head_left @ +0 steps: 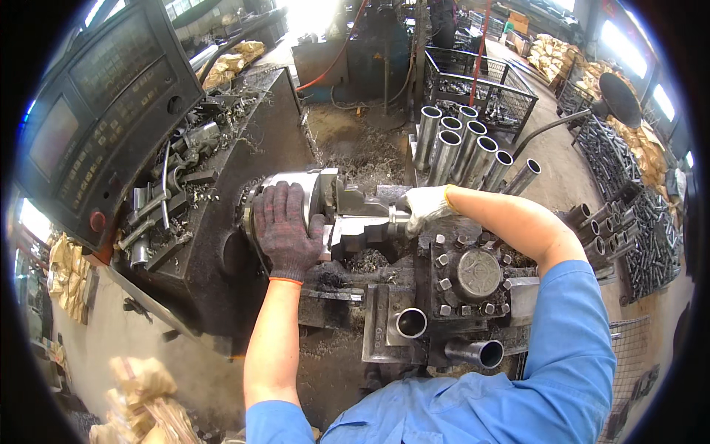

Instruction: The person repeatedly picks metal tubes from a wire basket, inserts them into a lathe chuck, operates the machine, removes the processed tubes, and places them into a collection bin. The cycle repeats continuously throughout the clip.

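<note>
My left hand (287, 229), in a dark knitted glove with an orange cuff, lies flat with fingers stretched out on the round lathe chuck (299, 180). Stepped steel jaws (359, 202) project from the chuck's face toward the right. At their outer end my right hand (427, 209), in a white glove, is closed on the end of a short steel tube (400, 217). Most of that tube is hidden by the jaws and the glove. Just right of the chuck stands the tool turret (477, 274), ringed with square-headed bolts.
Several upright steel tubes (446, 154) stand behind my right forearm. Two more, an upright tube (411, 323) and a lying tube (484, 354), are close to my body. A control panel (96, 111) rises at left beside scattered tools (159, 200). Metal shavings (355, 152) cover the machine bed.
</note>
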### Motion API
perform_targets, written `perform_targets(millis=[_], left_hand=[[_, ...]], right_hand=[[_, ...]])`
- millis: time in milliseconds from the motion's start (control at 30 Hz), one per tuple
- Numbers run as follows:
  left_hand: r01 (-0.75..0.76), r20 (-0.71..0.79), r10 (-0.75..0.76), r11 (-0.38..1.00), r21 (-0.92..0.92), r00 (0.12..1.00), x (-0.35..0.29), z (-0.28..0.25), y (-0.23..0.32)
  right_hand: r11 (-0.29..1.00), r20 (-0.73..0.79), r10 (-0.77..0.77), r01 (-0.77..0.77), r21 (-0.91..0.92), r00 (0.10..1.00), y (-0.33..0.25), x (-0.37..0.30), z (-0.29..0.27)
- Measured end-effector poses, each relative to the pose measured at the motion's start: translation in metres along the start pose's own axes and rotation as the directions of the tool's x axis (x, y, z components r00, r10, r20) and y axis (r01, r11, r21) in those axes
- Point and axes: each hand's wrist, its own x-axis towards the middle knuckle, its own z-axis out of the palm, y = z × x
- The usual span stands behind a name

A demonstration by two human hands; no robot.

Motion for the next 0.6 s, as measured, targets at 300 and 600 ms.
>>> perform_targets(millis=[300, 600], left_hand=[[-0.006, -0.021, 0.006, 0.999, -0.032, 1.0, 0.001, 0.004, -0.002], [-0.026, -0.025, 0.026, 0.999, -0.019, 0.999, 0.001, 0.001, -0.001]], right_hand=[[0.976, -0.13, -0.158, 0.135, -0.171, 0.979, -0.008, -0.012, -0.005], [0.991, 0.209, 0.008, 0.02, -0.133, 0.978, 0.006, 0.005, -0.012]])
